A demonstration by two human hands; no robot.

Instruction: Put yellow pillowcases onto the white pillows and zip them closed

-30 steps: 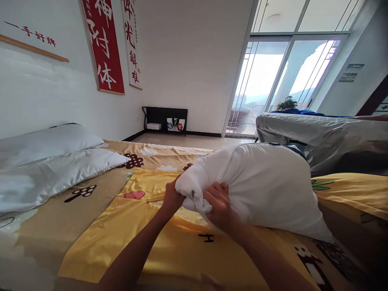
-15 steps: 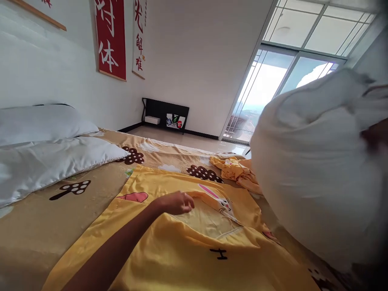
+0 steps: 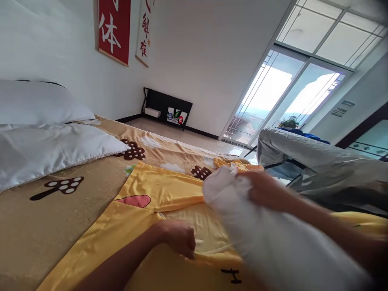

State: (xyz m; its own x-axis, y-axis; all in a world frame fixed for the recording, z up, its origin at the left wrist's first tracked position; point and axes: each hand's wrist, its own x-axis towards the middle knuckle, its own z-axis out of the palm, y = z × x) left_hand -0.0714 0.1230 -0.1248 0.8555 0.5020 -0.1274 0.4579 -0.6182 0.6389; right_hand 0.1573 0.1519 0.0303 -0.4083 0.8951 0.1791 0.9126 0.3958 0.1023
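Observation:
On the bed lies a yellow fabric cover (image 3: 169,184) with printed pictures and a gaping slit across it. My left hand (image 3: 178,238) is closed on the near edge of that slit, lifting it a little. My right hand (image 3: 260,188) grips one end of a soft white quilt (image 3: 257,238), blurred by motion. Its gripped end hangs over the far right side of the slit, hiding part of the cover; the remainder trails toward the lower right.
Two white pillows (image 3: 60,149) lie on the left of the patterned tan bedsheet (image 3: 60,226). Bunched orange-yellow cloth (image 3: 239,165) rests at the far edge. Beyond stand a plastic-covered piece of furniture (image 3: 312,149), a low black shelf (image 3: 166,105) and glass doors (image 3: 269,93).
The white quilt has come down and left from the right side, carried by my right hand. My left hand has moved nearer and closed on the slit's near edge.

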